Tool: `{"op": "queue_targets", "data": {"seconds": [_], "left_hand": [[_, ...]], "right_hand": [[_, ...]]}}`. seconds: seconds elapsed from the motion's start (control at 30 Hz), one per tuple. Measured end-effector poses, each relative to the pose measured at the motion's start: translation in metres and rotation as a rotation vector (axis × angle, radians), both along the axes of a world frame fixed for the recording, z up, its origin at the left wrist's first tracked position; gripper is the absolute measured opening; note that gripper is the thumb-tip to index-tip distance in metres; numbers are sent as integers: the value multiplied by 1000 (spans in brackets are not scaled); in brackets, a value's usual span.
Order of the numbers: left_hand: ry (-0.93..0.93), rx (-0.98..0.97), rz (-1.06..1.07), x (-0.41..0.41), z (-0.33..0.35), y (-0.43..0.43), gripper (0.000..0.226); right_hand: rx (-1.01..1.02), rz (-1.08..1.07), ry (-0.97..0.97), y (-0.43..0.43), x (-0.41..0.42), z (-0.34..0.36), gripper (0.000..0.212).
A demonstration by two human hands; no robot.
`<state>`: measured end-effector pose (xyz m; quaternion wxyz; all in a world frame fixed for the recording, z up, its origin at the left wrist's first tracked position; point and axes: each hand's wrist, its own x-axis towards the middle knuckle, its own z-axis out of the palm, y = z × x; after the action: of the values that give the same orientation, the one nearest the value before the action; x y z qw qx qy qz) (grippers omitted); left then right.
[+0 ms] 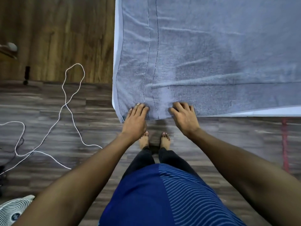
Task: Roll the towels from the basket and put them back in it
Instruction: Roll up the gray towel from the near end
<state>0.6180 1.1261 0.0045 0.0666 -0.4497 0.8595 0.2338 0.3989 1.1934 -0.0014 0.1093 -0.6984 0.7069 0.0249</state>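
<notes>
A grey-blue towel lies spread flat on the white desk. Its long axis runs left to right, with the right end out of view. The short hem sits at the desk's left edge, and its stitched bands run away from the person. One long side follows the desk's near edge. The left grip and right grip sit side by side near the towel's near-left corner, each with fingers curled onto the cloth at that edge. A white cord loops over the wooden floor to the left.
</notes>
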Motion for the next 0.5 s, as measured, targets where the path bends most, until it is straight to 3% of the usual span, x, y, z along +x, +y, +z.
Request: {"op": "queue_targets", "data": {"seconds": [0.2, 0.43, 0.5], "left_hand": [[-99, -59, -41, -11, -2, 5, 64], [-105, -159, -185, -36, -13, 14, 77], [-70, -161, -157, -43, -16, 15, 70]], "right_hand": [[-17, -143, -270, -7, 4, 6, 8], [71, -256, -452, -11, 3, 7, 15], [81, -276, -476, -11, 1, 5, 15]]}}
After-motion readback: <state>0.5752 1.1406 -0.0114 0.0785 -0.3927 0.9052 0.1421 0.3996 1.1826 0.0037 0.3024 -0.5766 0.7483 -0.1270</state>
